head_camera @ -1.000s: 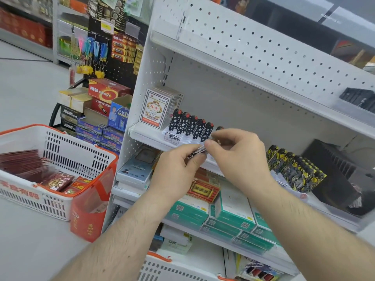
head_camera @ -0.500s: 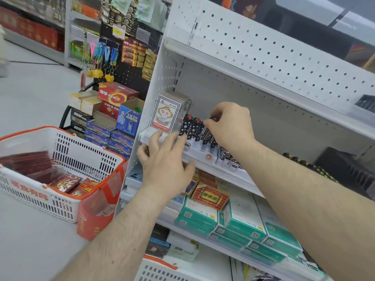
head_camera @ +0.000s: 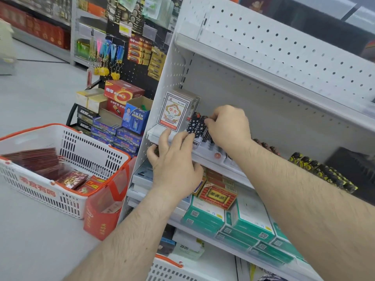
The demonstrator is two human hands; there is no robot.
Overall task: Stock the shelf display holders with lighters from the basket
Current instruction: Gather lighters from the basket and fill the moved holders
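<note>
Left hand [head_camera: 174,159], nearer, fingers straight and spread, presses the shelf lip [head_camera: 154,136] at the holder [head_camera: 211,148], gripping nothing. Just beyond and to its right, right hand [head_camera: 229,126] curls its fingers over the tops of the lighters [head_camera: 192,124]. These stand upright in the holder, long axis vertical, directly under that grip; the seating push looks straight down. Basket [head_camera: 85,142] sits well left, off the shelf.

A pack of playing cards [head_camera: 172,112] stands upright on the white shelf [head_camera: 213,159], with green boxes [head_camera: 249,222] and a red box [head_camera: 218,194] stacked below that shelf, and boxed batteries [head_camera: 123,94] and hanging keychains [head_camera: 107,59] to its left.
</note>
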